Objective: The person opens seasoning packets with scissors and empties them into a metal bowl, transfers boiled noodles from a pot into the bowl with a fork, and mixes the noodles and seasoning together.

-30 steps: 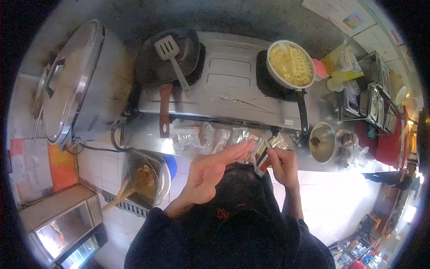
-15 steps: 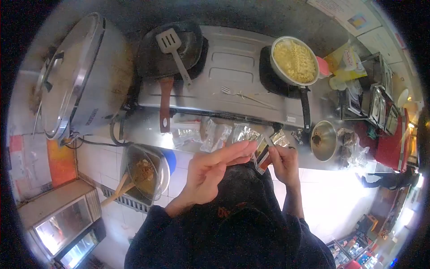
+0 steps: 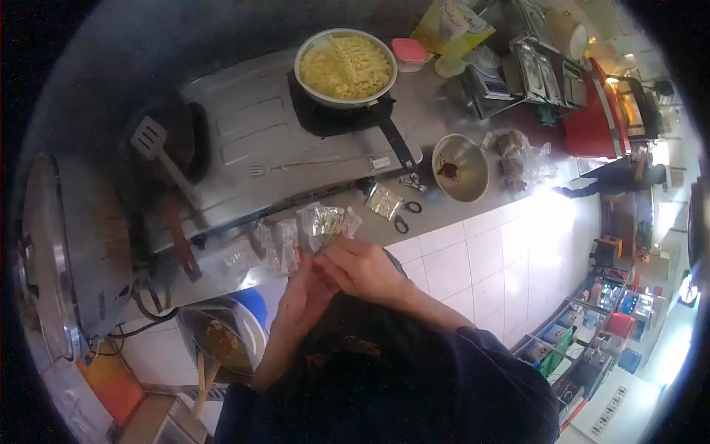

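Note:
My left hand (image 3: 299, 297) and my right hand (image 3: 364, 268) meet close to my body at the counter's front edge. Both have their fingers closed around something small that I cannot make out; the fingers hide it. Just beyond them lies an opened silver packet (image 3: 325, 222). More clear and silver packets (image 3: 277, 243) are to its left. On the right are a flat silver packet (image 3: 384, 200) and black-handled scissors (image 3: 406, 216). A metal bowl (image 3: 462, 169) with a dark red substance inside stands farther right.
A pan of noodles (image 3: 346, 68) sits on the stove (image 3: 244, 140), near a fork (image 3: 277, 169). A slotted spatula (image 3: 163, 152) rests on a dark pan at left. A large pot (image 3: 89, 244) stands far left, above a strainer (image 3: 222, 339). Racks are at right.
The view has turned to the right. My hands have come together, and the sachet and scissors have left my right hand's grip; the scissors now lie on the counter.

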